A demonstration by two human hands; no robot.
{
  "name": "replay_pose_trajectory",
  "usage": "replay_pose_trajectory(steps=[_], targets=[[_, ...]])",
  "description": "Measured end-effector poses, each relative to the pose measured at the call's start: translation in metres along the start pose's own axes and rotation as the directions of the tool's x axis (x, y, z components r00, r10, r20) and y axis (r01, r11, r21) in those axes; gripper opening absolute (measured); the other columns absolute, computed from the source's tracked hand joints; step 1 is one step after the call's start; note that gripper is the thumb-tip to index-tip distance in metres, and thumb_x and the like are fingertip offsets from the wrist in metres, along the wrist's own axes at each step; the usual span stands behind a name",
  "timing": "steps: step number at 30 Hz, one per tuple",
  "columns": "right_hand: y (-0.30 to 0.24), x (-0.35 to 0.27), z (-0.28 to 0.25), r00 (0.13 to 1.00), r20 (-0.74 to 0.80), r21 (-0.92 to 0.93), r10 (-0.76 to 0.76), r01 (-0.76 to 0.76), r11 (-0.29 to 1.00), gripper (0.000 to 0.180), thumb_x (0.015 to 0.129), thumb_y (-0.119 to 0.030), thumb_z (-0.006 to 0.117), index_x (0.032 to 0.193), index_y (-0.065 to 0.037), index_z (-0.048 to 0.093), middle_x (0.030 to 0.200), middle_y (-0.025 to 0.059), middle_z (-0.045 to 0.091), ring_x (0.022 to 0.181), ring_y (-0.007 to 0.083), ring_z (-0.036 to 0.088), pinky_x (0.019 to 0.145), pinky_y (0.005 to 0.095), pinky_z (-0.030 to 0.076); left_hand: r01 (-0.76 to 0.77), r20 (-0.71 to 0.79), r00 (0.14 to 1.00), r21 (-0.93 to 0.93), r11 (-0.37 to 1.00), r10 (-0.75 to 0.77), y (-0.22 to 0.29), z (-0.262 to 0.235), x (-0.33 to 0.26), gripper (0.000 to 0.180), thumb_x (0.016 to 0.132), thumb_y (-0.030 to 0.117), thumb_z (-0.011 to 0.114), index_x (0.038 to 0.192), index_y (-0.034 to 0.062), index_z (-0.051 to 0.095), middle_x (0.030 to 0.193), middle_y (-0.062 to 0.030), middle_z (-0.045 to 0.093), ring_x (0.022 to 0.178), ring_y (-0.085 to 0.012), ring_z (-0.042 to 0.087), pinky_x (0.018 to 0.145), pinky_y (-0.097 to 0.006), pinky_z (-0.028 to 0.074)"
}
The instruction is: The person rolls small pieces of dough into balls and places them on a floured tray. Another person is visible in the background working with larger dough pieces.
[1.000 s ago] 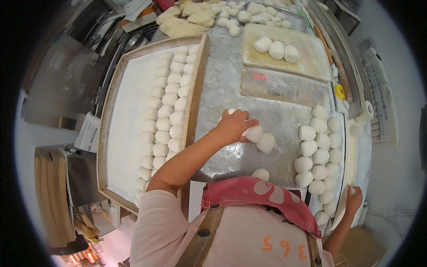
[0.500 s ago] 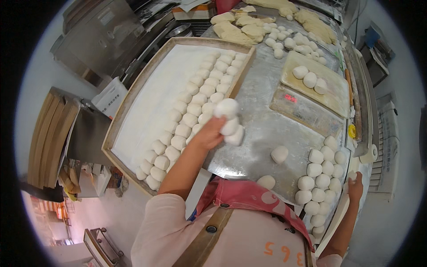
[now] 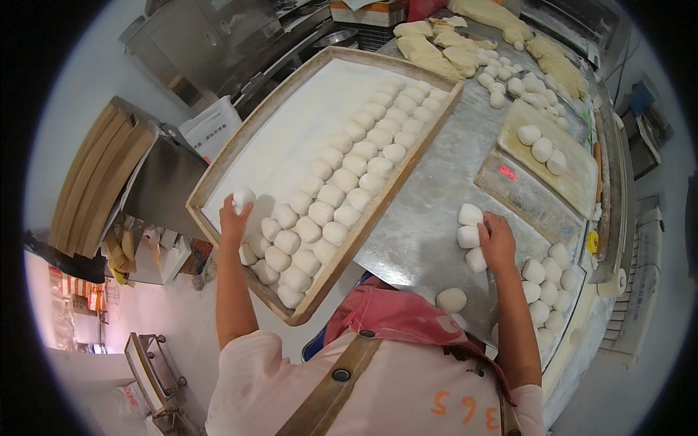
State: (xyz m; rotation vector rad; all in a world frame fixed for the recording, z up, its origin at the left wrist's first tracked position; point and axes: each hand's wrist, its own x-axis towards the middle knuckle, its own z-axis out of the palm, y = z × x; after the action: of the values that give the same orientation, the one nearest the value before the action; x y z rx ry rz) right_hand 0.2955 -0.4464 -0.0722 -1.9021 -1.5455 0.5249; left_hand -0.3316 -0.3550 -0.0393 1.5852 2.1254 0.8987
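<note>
My left hand [image 3: 234, 218] is over the near left part of a wooden tray [image 3: 305, 311], its fingers closed around a white dough ball [image 3: 244, 197]. Rows of similar rounded dough pieces [image 3: 331, 195] fill the tray's right side. On the metal worktop [image 3: 407, 240], my right hand [image 3: 497, 241] has its fingers curled against a short row of three dough balls [image 3: 468, 237]; its far fingers are partly hidden. A single dough ball [image 3: 451, 300] lies nearer to me, close to the worktop's front edge.
Several dough balls [image 3: 550, 291] are grouped right of my right forearm. A scale [image 3: 515, 190] bears a pale board [image 3: 574, 182] with three dough balls. Flattened dough sheets [image 3: 436, 54] and loose dough pieces lie at the back. Brown boards [image 3: 94, 174] stand at the left.
My left hand has moved left over the tray, now with one dough ball instead of several. My right hand has come from the worktop's right edge to the row of dough balls. The view has shifted.
</note>
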Motion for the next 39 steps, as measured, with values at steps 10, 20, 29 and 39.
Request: replay_pose_trajectory(steps=[10, 20, 29, 39], targets=[[0.115, -0.138, -0.127, 0.889, -0.456, -0.07, 0.05, -0.092, 0.993, 0.046, 0.09, -0.002, 0.064, 0.134, -0.005, 0.053, 0.125, 0.0083, 0.058, 0.091, 0.0175, 0.058, 0.078, 0.0312, 0.051, 0.022, 0.014, 0.999, 0.567, 0.823, -0.036, -0.037, 0.023, 0.002, 0.069, 0.08, 0.036, 0.076, 0.14, 0.0167, 0.047, 0.124, -0.0209, 0.054, 0.114, -0.0433, 0.051, 0.093, -0.052, 0.047], [0.164, -0.46, -0.203, 0.324, -0.494, -0.061, 0.807, -0.939, 0.34, 0.066, 0.09, -0.04, 0.07, 0.138, 0.0, 0.05, 0.109, 0.0172, 0.064, 0.088, 0.0228, 0.062, 0.078, 0.0356, 0.051, -0.187, 0.137, 0.982, 0.698, 0.691, 0.127, -0.021, 0.02, 0.053, 0.078, 0.083, 0.03, 0.075, 0.147, 0.0063, 0.037, 0.136, -0.0257, 0.05, 0.126, -0.0423, 0.047, 0.107, -0.051, 0.036], [0.124, -0.546, -0.105, 0.108, -0.743, 0.143, 0.661, -0.938, 0.314, 0.049, 0.089, -0.031, 0.07, 0.126, -0.001, 0.055, 0.101, 0.0136, 0.064, 0.087, 0.0209, 0.059, 0.077, 0.0337, 0.049, -0.856, 0.572, 0.278, -0.217, 0.469, 0.772, 0.322, 0.182, -0.053, 0.075, 0.074, 0.008, 0.078, 0.142, 0.0117, 0.046, 0.148, -0.0175, 0.04, 0.136, -0.0369, 0.038, 0.115, -0.044, 0.03], [0.066, -0.578, -0.06, 0.048, -0.743, 0.382, 0.667, -0.788, 0.482, 0.026, 0.093, -0.015, 0.065, 0.112, 0.003, 0.06, 0.095, 0.0064, 0.063, 0.079, 0.0145, 0.058, 0.071, 0.0288, 0.049, -0.772, 0.582, -0.524, -0.633, -0.058, 0.622, 0.374, 0.298, -0.111, 0.082, 0.063, 0.011, 0.084, 0.138, 0.0147, 0.05, 0.138, -0.0121, 0.05, 0.128, -0.0333, 0.046, 0.103, -0.044, 0.038]])
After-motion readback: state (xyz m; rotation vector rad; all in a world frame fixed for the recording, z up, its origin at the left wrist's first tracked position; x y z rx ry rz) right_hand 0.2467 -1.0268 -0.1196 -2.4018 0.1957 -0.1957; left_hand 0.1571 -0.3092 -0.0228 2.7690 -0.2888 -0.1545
